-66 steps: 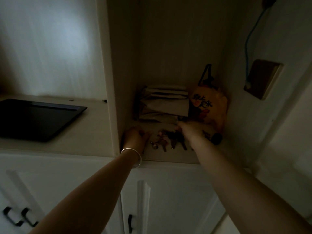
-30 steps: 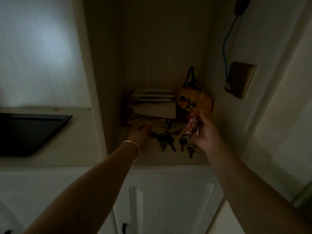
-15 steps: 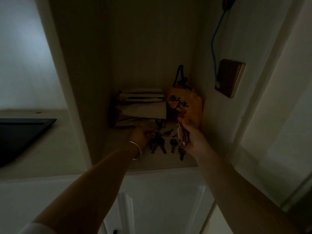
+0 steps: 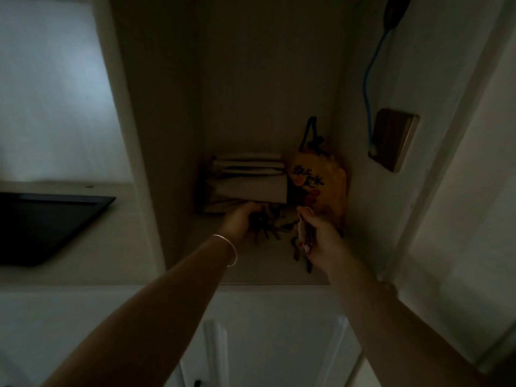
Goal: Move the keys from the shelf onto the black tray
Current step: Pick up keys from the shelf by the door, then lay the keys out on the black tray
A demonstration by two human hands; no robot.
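Keys (image 4: pixel 304 241): one bunch, lifted off the shelf (image 4: pixel 268 272) a second ago, is gripped in the right hand (image 4: pixel 321 238), lower centre. Left hand (image 4: pixel 240 222) now curled over the dark cluster (image 4: pixel 265 227) (grip unconfirmed). Black tray (image 4: pixel 42 227), far left, is bare; carrying over remains.

Dim shelf (image 4: pixel 259 272): left hand (image 4: pixel 240 220) over loose keys (image 4: pixel 266 226); right hand (image 4: pixel 321 238) gripping a key bunch (image 4: pixel 303 238). Black tray (image 4: pixel 42 224) on table (image 4: pixel 117 247), left.

Scene was dim; pale light came from left of my left hand (image 4: pixel 238 222); niche shadowed, details soft, edges bowed.
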